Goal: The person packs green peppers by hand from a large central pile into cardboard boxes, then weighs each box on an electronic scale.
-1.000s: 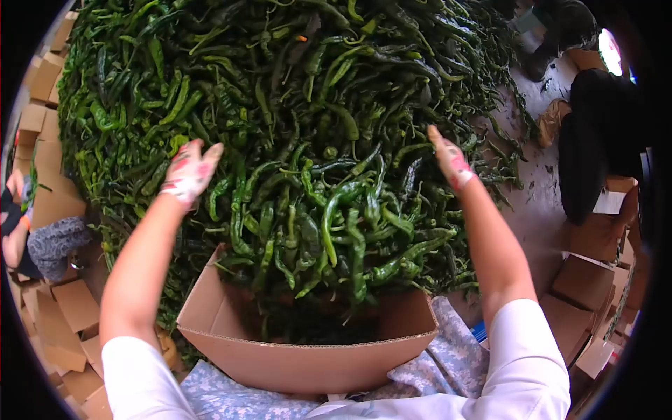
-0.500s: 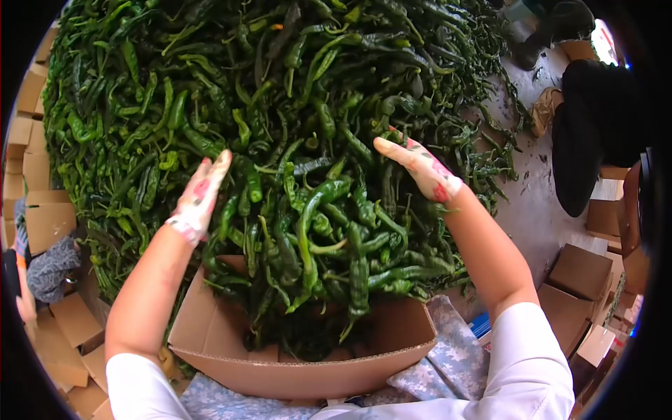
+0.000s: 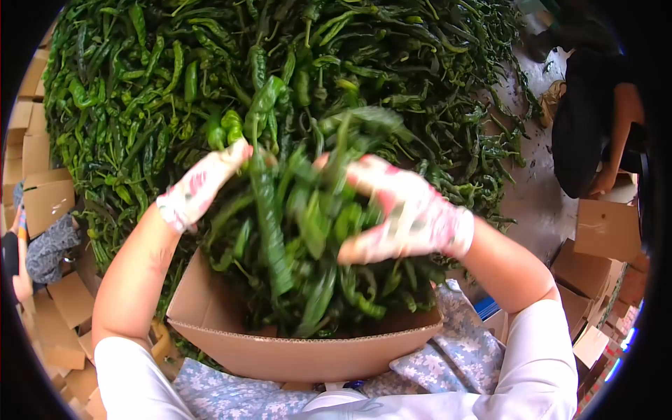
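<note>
Long green peppers [image 3: 133, 140] lie in a big heap in front of me, reaching over the rim of an open cardboard box [image 3: 301, 358] at my lap. Against the left side of the peppers is my left hand [image 3: 204, 183] in a flowered glove, its fingers stretched out. My right hand [image 3: 413, 210], gloved alike, lies over the peppers above the box with thumb and fingers spread. Between the hands some peppers [image 3: 315, 217] are blurred by motion. Peppers partly hide the inside of the box.
Cardboard boxes stand on the left [image 3: 49, 196] and right [image 3: 584, 269]. At the right, a person in dark clothes [image 3: 588, 126] bends beside the heap. Another person's patterned grey clothing [image 3: 52, 248] shows at the left edge. Flowered cloth [image 3: 455, 350] lies under the box.
My right hand has come in to the left and down over the peppers, its fingers spreading. My left hand has shifted slightly right. Peppers between them have moved. The person at right leans differently.
</note>
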A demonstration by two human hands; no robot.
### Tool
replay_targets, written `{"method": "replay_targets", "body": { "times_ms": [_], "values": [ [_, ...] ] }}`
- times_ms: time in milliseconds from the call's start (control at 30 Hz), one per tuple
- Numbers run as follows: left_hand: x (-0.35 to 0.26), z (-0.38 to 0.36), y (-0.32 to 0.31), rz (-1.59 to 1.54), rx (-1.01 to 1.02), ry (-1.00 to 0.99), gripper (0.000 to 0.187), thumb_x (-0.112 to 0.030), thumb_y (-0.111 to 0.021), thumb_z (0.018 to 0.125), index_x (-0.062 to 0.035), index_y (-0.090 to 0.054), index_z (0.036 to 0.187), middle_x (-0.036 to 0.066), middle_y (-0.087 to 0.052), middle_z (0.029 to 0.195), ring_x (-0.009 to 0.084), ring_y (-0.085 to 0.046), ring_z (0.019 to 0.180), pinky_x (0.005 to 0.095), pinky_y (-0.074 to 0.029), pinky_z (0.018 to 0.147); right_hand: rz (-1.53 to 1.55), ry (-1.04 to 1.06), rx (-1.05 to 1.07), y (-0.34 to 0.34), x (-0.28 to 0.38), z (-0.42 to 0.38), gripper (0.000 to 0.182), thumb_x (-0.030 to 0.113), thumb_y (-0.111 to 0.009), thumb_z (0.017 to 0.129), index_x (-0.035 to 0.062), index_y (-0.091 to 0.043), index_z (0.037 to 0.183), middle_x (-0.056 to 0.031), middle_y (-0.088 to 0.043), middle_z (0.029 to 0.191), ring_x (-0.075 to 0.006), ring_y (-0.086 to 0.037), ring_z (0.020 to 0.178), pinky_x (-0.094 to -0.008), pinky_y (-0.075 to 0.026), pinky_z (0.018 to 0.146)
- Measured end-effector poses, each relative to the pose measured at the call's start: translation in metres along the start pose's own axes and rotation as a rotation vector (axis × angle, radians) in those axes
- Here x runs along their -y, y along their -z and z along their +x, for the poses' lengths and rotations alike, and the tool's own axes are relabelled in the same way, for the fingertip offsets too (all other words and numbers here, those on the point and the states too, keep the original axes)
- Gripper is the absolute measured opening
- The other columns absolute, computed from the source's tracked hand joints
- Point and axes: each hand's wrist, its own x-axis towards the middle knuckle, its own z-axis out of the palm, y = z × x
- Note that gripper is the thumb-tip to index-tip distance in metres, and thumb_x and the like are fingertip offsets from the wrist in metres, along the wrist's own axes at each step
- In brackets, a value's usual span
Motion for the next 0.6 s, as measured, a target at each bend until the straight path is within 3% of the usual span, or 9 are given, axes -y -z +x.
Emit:
{"method": "replay_targets", "body": {
  "times_ms": [33, 233, 333, 367, 400, 467, 500, 567, 600],
  "values": [
    [-0.003, -0.010, -0.004, 0.083, 0.025, 0.132, 0.047, -0.042, -0.041, 0.096, -0.0034, -0.059, 0.116, 0.011, -0.059, 0.117, 0.0186, -0.052, 0.108, 0.0322, -0.036, 0.099, 0.061, -0.098, 0.157, -0.004, 0.022, -0.003, 0.096, 0.051, -0.078, 0.061, 0.0122, -0.037, 0.138, -0.0258, -0.044, 0.124, -0.0400, -0.057, 0.097, -0.0403, -0.049, 0.084],
    [0.007, -0.098, -0.039, 0.540, 0.465, -0.145, 0.047, -0.041, -0.052, 0.092, -0.0028, -0.056, 0.119, 0.011, -0.050, 0.130, 0.0274, -0.047, 0.114, 0.0358, -0.036, 0.101, 0.282, 0.054, 0.733, -0.063, 0.058, -0.021, 0.064, 0.036, -0.062, 0.079, 0.0130, -0.042, 0.135, -0.0286, -0.038, 0.132, -0.0442, -0.054, 0.105, -0.0436, -0.046, 0.089],
    [0.028, -0.130, -0.050, 0.218, 0.821, 0.214, 0.048, -0.042, -0.051, 0.091, -0.0060, -0.056, 0.122, 0.018, -0.042, 0.137, 0.0297, -0.037, 0.128, 0.0374, -0.025, 0.109, 0.270, 0.115, 0.869, -0.054, 0.060, -0.025, 0.058, 0.034, -0.057, 0.085, 0.0146, -0.041, 0.138, -0.0255, -0.029, 0.143, -0.0409, -0.044, 0.122, -0.0410, -0.039, 0.101],
    [0.013, -0.131, -0.047, 0.258, 0.865, 0.281, 0.048, -0.042, -0.049, 0.092, -0.0083, -0.055, 0.126, 0.018, -0.043, 0.136, 0.0298, -0.044, 0.124, 0.0382, -0.033, 0.105, 0.272, 0.112, 0.896, -0.033, 0.058, -0.020, 0.057, 0.038, -0.058, 0.085, 0.0142, -0.045, 0.135, -0.0255, -0.033, 0.141, -0.0403, -0.044, 0.122, -0.0411, -0.039, 0.101],
    [0.003, -0.131, -0.039, 0.281, 0.771, 0.190, 0.046, -0.043, -0.049, 0.092, -0.0085, -0.058, 0.121, 0.019, -0.047, 0.132, 0.0298, -0.049, 0.119, 0.0386, -0.038, 0.101, 0.365, 0.131, 0.792, -0.011, 0.048, -0.016, 0.054, 0.036, -0.060, 0.085, 0.0114, -0.050, 0.131, -0.0249, -0.046, 0.132, -0.0397, -0.049, 0.118, -0.0409, -0.041, 0.099],
    [0.001, -0.123, -0.025, 0.243, 0.448, -0.050, 0.042, -0.044, -0.049, 0.091, -0.0088, -0.067, 0.104, 0.016, -0.064, 0.110, 0.0301, -0.064, 0.096, 0.0386, -0.051, 0.085, 0.780, 0.016, 0.336, 0.015, 0.007, -0.013, 0.042, 0.036, -0.064, 0.083, 0.0038, -0.064, 0.110, -0.0120, -0.067, 0.101, -0.0215, -0.063, 0.095, -0.0309, -0.050, 0.084],
    [-0.006, -0.120, -0.014, 0.201, 0.217, 0.053, 0.044, -0.045, -0.048, 0.092, -0.0053, -0.068, 0.087, 0.013, -0.069, 0.095, 0.0263, -0.066, 0.088, 0.0355, -0.053, 0.078, 0.505, -0.276, 0.097, 0.025, -0.018, -0.008, 0.043, 0.040, -0.065, 0.082, 0.0037, -0.066, 0.106, -0.0111, -0.068, 0.098, -0.0191, -0.064, 0.089, -0.0280, -0.051, 0.080],
    [0.021, -0.099, 0.009, -0.140, -0.216, 0.123, 0.043, -0.043, -0.049, 0.093, -0.0032, -0.062, 0.080, 0.010, -0.068, 0.083, 0.0181, -0.066, 0.079, 0.0245, -0.051, 0.065, 0.230, -0.688, -0.273, 0.024, -0.062, 0.005, 0.062, 0.048, -0.066, 0.079, 0.0008, -0.058, 0.119, -0.0158, -0.063, 0.113, -0.0217, -0.059, 0.105, -0.0290, -0.045, 0.091],
    [0.051, -0.077, 0.023, -0.042, -0.434, 0.203, 0.043, -0.042, -0.051, 0.092, -0.0004, -0.060, 0.097, 0.012, -0.066, 0.094, 0.0190, -0.064, 0.090, 0.0207, -0.050, 0.073, 0.292, -0.688, -0.357, 0.009, -0.089, 0.010, 0.074, 0.053, -0.065, 0.078, -0.0018, -0.050, 0.126, -0.0178, -0.055, 0.123, -0.0234, -0.052, 0.115, -0.0302, -0.040, 0.097]
  ]
}}
